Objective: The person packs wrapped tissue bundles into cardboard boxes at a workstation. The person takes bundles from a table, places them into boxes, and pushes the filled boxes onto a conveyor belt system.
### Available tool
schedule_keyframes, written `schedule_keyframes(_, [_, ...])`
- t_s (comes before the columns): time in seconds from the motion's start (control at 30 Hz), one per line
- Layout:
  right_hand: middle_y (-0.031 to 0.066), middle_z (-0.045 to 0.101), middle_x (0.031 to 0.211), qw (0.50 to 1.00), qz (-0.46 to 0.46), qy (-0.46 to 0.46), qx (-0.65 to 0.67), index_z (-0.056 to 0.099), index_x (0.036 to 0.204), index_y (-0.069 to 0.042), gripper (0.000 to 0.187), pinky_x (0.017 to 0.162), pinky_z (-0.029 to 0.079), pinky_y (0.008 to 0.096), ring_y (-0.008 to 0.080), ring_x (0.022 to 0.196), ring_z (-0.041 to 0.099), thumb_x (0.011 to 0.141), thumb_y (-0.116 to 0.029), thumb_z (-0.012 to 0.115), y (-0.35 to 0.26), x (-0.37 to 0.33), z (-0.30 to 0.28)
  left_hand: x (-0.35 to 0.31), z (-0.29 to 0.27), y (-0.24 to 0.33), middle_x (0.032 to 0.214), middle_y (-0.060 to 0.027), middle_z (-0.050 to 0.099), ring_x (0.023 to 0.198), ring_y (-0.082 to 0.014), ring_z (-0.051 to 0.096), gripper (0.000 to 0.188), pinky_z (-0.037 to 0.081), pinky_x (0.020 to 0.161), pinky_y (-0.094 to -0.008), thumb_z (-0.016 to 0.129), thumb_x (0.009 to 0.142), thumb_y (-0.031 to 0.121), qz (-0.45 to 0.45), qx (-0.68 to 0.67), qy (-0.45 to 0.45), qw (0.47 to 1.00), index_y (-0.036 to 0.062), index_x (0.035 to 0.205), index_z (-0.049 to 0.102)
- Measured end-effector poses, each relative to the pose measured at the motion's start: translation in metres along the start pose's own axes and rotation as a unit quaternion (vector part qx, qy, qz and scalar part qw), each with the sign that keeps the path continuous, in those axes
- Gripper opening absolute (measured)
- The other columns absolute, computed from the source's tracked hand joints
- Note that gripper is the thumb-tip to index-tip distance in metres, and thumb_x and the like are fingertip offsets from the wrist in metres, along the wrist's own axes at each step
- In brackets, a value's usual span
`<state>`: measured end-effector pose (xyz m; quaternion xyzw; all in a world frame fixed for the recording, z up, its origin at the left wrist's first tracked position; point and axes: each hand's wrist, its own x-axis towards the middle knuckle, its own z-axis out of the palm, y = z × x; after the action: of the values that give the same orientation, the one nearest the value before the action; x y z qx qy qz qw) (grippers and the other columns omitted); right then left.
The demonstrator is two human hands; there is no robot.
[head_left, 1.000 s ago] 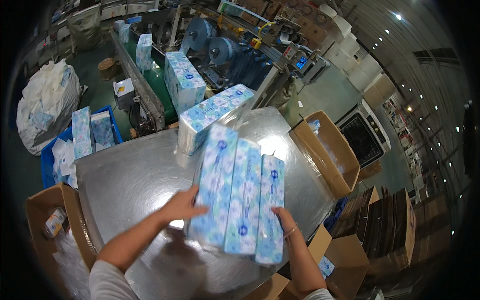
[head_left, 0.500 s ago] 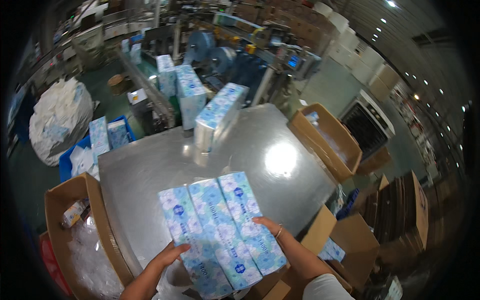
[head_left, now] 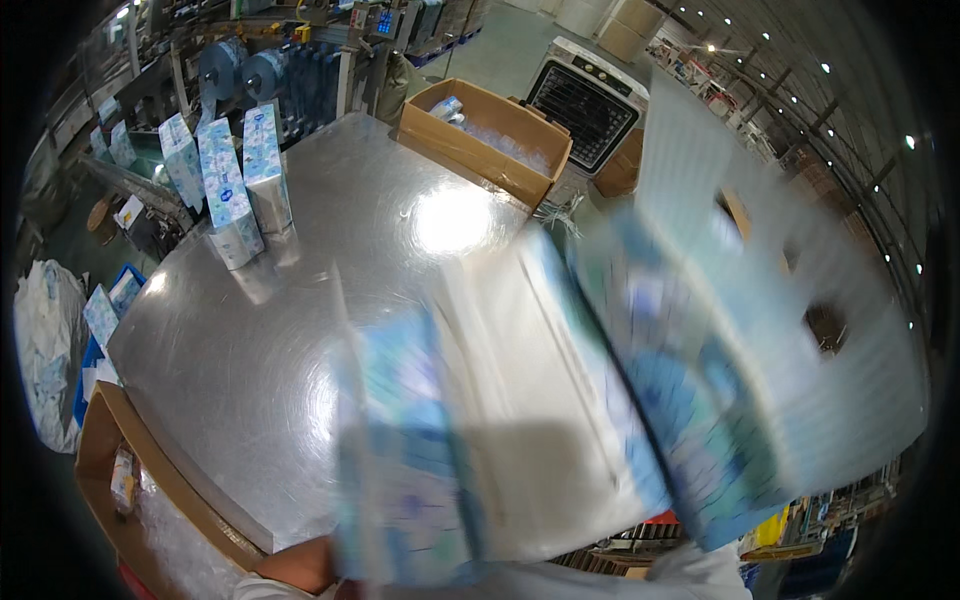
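Hands low and mostly hidden: left hand partly showing at 7 o'clock, just beside the foot of the left flowered pack, spread of fingers and hold impossible to tell; right hand out of sight, only a pale sleeve, probably, at 5 o'clock, spread and hold likewise unknown. Flowered packs, at least two, large and blurred across the near side, between 3 and 7 o'clock, in front of the metal table; contact with the tabletop not readable. Raised close to the body, probably for support from both sides. Long axis of left flowered pack nearly 12 to 6 o'clock; of right flowered pack, 11 to 5, broad pale side turned toward 2. White panel between, tilted likewise; owning pack uncertain. Around 10 o'clock, three more packs close together at the table's corner, apparently upright to save room. Far box at 12 o'clock and near box at 8, just beside the table, perhaps for easy reach.
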<state>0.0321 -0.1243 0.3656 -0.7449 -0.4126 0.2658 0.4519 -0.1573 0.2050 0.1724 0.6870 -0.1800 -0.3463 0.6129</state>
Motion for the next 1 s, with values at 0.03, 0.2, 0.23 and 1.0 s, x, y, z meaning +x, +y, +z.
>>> schedule_keyframes(0.03, [0.0200,0.038,0.130,0.999,0.037,-0.009,0.023,0.034,0.130,0.000,0.088,0.098,0.031,0.0407,0.0305,0.119,0.039,0.058,-0.029,0.077,-0.017,-0.016,-0.003,0.012,0.009,0.000,0.112,-0.0150,0.053,0.102,-0.0219,0.052,0.062,0.041,0.086,-0.0338,0.064,0.075,0.039,-0.004,-0.006,-0.081,0.997,-0.0008,0.119,0.045])
schedule_keyframes(0.2, [0.0167,0.052,0.116,0.888,0.329,-0.251,-0.201,0.034,0.132,-0.006,0.088,0.087,0.040,0.0323,0.0255,0.098,0.053,0.053,-0.015,0.072,0.177,-0.053,0.040,0.048,0.045,0.009,0.074,-0.0095,0.061,0.072,-0.0222,0.059,0.041,0.045,0.064,-0.0323,0.067,0.073,0.038,-0.123,-0.092,0.200,0.968,0.0011,0.090,0.057])
schedule_keyframes(0.23, [0.0161,0.056,0.109,0.892,0.385,-0.220,-0.090,0.038,0.130,-0.007,0.082,0.078,0.044,0.0323,0.0232,0.086,0.055,0.054,-0.015,0.070,0.208,-0.054,0.068,0.061,0.054,0.006,0.083,-0.0126,0.059,0.078,-0.0256,0.057,0.051,0.044,0.069,-0.0356,0.069,0.069,0.044,-0.043,0.050,0.304,0.950,0.0000,0.090,0.054])
schedule_keyframes(1.0, [0.0159,0.054,0.077,0.823,0.273,0.241,-0.436,0.053,0.080,-0.003,0.027,0.069,0.039,0.0423,0.0326,0.075,0.052,0.083,-0.029,0.048,0.469,-0.094,0.168,0.405,0.060,-0.170,0.123,-0.0242,0.043,0.112,-0.0386,0.042,0.057,0.032,0.095,-0.0429,0.051,0.081,0.036,-0.327,0.117,0.376,0.859,-0.0021,0.122,0.039])
